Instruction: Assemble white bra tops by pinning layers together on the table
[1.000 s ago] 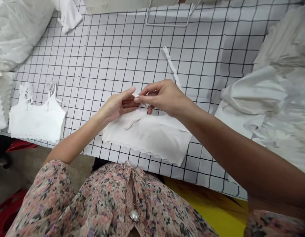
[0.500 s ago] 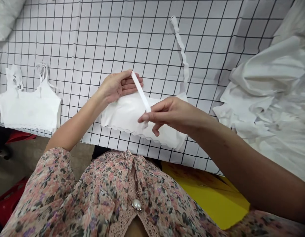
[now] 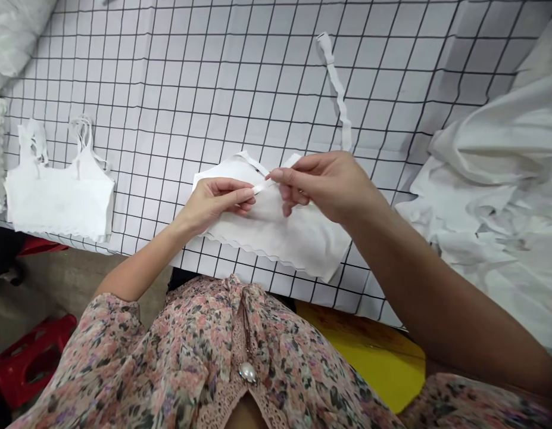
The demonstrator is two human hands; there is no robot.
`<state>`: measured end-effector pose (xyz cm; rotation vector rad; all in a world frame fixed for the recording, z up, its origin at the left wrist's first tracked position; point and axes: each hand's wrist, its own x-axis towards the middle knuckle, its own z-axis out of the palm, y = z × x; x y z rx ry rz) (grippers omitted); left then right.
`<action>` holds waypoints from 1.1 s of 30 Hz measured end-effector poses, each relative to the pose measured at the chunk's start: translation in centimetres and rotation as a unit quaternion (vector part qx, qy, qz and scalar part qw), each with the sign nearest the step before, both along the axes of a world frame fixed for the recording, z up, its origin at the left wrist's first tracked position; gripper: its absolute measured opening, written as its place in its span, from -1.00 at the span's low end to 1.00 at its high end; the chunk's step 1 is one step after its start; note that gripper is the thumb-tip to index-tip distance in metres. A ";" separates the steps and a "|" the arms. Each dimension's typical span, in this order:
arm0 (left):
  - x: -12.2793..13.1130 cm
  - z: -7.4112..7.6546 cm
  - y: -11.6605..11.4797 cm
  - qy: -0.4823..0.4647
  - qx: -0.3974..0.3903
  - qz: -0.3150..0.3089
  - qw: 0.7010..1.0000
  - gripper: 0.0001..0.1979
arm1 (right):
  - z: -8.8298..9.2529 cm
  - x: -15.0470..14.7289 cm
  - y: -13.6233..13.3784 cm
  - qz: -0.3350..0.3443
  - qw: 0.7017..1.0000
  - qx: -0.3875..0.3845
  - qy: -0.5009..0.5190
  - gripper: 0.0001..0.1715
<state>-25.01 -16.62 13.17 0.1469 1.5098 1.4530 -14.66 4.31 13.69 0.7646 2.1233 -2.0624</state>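
White cloth makes the small top with a wavy hem (image 3: 280, 235), lying mid-clock on the white surface with black check lines (image 3: 177, 119). Half a second ago its thin, flat white strap (image 3: 261, 187) was stretched straight. Now it bends: the left hand (image 3: 215, 202) pinches it, and the right hand (image 3: 331, 182), at two o'clock, pinches close by, so the work seems gathered in one spot.

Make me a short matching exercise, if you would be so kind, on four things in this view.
1. Red stool
2. Heap of white fabric
3. Left hand
4. Long white strap

A. Along the picture's right edge
B. Laid out on the gridded cloth
C. Pinching a thin white strip
D. In the lower left corner

Pairs: 1-D, 2-A, 3-C, 4-B
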 end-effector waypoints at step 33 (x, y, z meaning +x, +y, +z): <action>-2.8 -3.3 -0.6 0.583 -0.103 -0.173 0.787 -0.81 | -2.4 -2.2 2.4 0.203 0.905 0.330 0.175 -0.83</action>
